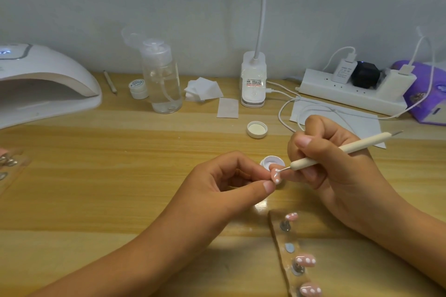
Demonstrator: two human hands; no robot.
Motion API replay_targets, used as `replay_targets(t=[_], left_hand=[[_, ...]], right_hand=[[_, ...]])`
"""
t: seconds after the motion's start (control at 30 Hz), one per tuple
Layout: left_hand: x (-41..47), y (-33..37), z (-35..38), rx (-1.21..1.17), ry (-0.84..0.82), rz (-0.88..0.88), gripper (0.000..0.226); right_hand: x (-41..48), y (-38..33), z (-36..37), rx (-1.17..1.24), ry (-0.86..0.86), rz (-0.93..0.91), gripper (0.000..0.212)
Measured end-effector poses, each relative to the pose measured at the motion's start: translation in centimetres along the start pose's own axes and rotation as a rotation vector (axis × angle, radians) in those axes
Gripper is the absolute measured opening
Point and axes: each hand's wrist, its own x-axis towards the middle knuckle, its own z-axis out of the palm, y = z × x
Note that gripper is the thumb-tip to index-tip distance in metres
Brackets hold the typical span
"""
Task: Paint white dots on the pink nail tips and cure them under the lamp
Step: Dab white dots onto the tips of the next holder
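While the left hand (231,181) pinches a single pink nail tip (275,176) between thumb and curled fingertips, the right hand (335,166) works on it with a dotting tool (337,149), gripped like a pen with thumb and forefinger closed round the cream shaft. From where I stand, the two hands look pressed together at the fingers. I take that for bracing, so that the fine metal point lands steadily on so small a surface.

Just behind the meeting fingertips sits the open pot of white paint (272,161), close enough for a reload without shifting the wrist. Its lid (257,129) lies further off, beyond the right hand's knuckles. Beneath the right forearm, nearer the person, a holder strip (277,234) carries three finished tips (306,261), each already spotted white. One mount between them stands bare, probably the home of the tip in hand. The curing lamp (48,75) waits well away past the left hand, its mouth facing the table (120,176).

Held with its painted face turned up toward the person's eyes, the nail tip has its long axis running roughly away from the body. White dots show at both its far and near ends. Which end is the free edge I cannot tell. The tool's long axis slants across this, its working point low at the tip's far end and its other end rising out past the right hand.
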Motion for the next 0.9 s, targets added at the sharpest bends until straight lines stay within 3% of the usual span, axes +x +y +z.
replay_targets(t=[0.9], left_hand=[[0.07,0.05,0.07,0.002,0.005,-0.016,0.007]], right_hand=[[0.14,-0.15,-0.08,0.048,-0.01,0.03,0.023]])
